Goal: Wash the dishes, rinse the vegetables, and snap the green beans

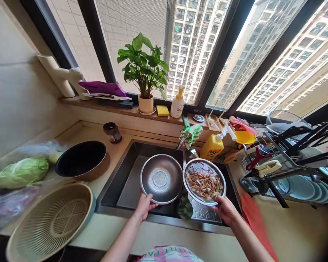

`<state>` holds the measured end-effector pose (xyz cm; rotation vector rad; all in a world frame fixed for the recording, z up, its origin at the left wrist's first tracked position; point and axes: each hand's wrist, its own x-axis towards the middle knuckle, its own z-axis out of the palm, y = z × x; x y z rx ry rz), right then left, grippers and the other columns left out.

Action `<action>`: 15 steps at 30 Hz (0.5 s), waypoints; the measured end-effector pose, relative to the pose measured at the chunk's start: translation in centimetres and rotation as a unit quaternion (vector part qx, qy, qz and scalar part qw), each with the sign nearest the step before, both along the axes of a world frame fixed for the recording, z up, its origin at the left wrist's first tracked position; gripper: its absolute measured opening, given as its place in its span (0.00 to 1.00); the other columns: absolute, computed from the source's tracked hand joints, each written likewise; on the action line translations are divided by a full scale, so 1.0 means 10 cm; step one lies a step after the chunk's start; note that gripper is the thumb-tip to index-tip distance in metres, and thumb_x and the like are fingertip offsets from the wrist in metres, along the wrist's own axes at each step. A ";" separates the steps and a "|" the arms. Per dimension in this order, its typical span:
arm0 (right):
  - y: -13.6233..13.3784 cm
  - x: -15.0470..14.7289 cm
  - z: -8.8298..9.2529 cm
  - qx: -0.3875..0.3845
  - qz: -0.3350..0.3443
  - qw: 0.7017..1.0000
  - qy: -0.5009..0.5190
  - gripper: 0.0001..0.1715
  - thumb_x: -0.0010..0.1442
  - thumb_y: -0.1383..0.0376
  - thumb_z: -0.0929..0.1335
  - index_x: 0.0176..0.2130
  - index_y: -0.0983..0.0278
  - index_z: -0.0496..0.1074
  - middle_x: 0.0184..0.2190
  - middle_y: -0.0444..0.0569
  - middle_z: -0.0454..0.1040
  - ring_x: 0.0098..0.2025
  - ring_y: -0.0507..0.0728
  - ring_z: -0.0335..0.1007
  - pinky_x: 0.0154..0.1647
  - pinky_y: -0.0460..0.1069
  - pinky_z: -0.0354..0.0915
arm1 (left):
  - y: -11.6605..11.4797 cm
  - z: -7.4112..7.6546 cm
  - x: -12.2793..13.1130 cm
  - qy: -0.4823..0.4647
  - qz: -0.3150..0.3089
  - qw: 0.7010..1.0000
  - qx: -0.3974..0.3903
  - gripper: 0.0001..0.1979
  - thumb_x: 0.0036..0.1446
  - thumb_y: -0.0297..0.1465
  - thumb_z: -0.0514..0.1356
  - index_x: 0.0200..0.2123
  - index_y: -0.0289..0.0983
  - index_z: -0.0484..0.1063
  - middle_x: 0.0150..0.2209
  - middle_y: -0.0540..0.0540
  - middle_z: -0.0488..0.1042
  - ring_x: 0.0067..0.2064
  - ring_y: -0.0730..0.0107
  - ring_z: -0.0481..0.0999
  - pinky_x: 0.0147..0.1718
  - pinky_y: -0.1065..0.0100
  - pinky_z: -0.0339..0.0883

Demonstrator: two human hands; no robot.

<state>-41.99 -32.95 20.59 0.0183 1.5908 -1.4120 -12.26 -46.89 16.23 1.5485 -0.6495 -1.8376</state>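
My left hand [145, 207] is closed on the near rim of a round metal colander [160, 178] with fine holes in its base; nothing lies inside it. A metal bowl [190, 191] is gripped at its lower right rim by my right hand [226, 209]. Brown shredded pieces [205, 183] lie in that bowl, in what looks like water. Both vessels are held side by side over the dark double sink [131, 182], their rims close together. Behind them is the faucet [182, 141], with a green-and-white cloth [193, 134] draped over it.
Left of the sink are a black-lined pot [82, 160], a beige plastic basket [54, 218], a cabbage [23, 173] and a dark jar [112, 133]. A yellow soap bottle [211, 147] stands behind the sink. A crowded dish rack [281, 160] occupies the right side; a potted plant [146, 103] sits on the sill.
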 end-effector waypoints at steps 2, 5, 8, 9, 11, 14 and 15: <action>-0.10 0.18 0.11 -0.002 0.014 1.000 0.006 0.21 0.36 0.74 0.66 0.34 0.63 0.64 0.21 0.42 0.72 0.20 0.53 0.70 0.18 0.46 0.69 | -0.01 0.03 -0.01 0.009 -0.014 1.000 0.008 0.14 0.52 0.19 0.56 0.41 0.36 0.62 0.29 0.49 0.71 0.22 0.75 0.73 0.18 0.70 0.72; -0.28 0.45 0.18 0.004 0.043 0.999 0.004 0.21 0.36 0.74 0.65 0.34 0.63 0.63 0.20 0.41 0.72 0.20 0.54 0.70 0.19 0.47 0.69 | -0.03 0.09 0.02 0.027 -0.038 0.999 0.005 0.15 0.51 0.20 0.57 0.42 0.36 0.62 0.30 0.47 0.72 0.22 0.74 0.73 0.18 0.71 0.71; -0.48 0.70 0.19 0.009 0.074 0.997 0.009 0.21 0.36 0.75 0.64 0.35 0.62 0.62 0.20 0.41 0.72 0.19 0.53 0.69 0.22 0.49 0.70 | -0.03 0.13 0.09 0.034 -0.059 0.998 -0.008 0.16 0.50 0.22 0.58 0.43 0.36 0.62 0.31 0.47 0.72 0.22 0.74 0.73 0.17 0.71 0.70; -0.55 0.77 0.20 0.010 0.080 0.997 0.017 0.22 0.36 0.75 0.63 0.36 0.62 0.62 0.20 0.41 0.72 0.19 0.53 0.69 0.23 0.49 0.71 | -0.03 0.14 0.12 0.033 -0.062 0.997 -0.013 0.17 0.50 0.22 0.58 0.44 0.36 0.62 0.31 0.47 0.72 0.22 0.74 0.73 0.17 0.72 0.70; -0.70 0.87 0.20 0.005 0.095 0.995 0.041 0.26 0.36 0.74 0.62 0.40 0.61 0.62 0.19 0.40 0.71 0.19 0.53 0.69 0.24 0.50 0.71 | -0.03 0.16 0.16 0.033 -0.062 0.997 -0.021 0.18 0.49 0.22 0.58 0.45 0.37 0.61 0.31 0.47 0.72 0.21 0.74 0.73 0.17 0.72 0.70; -0.94 0.97 0.18 -0.005 0.126 0.986 0.106 0.36 0.38 0.73 0.60 0.50 0.59 0.59 0.25 0.41 0.72 0.22 0.54 0.71 0.25 0.51 0.71 | -0.06 0.19 0.20 0.043 -0.048 0.998 -0.012 0.18 0.49 0.21 0.56 0.45 0.36 0.61 0.32 0.47 0.73 0.21 0.74 0.73 0.16 0.71 0.70; -1.01 0.99 0.17 -0.007 0.135 0.980 0.145 0.40 0.38 0.73 0.60 0.53 0.58 0.57 0.29 0.43 0.73 0.24 0.55 0.72 0.27 0.52 0.72 | -0.07 0.19 0.21 0.045 -0.042 0.998 -0.006 0.17 0.50 0.20 0.55 0.44 0.36 0.61 0.31 0.47 0.73 0.21 0.74 0.72 0.16 0.71 0.70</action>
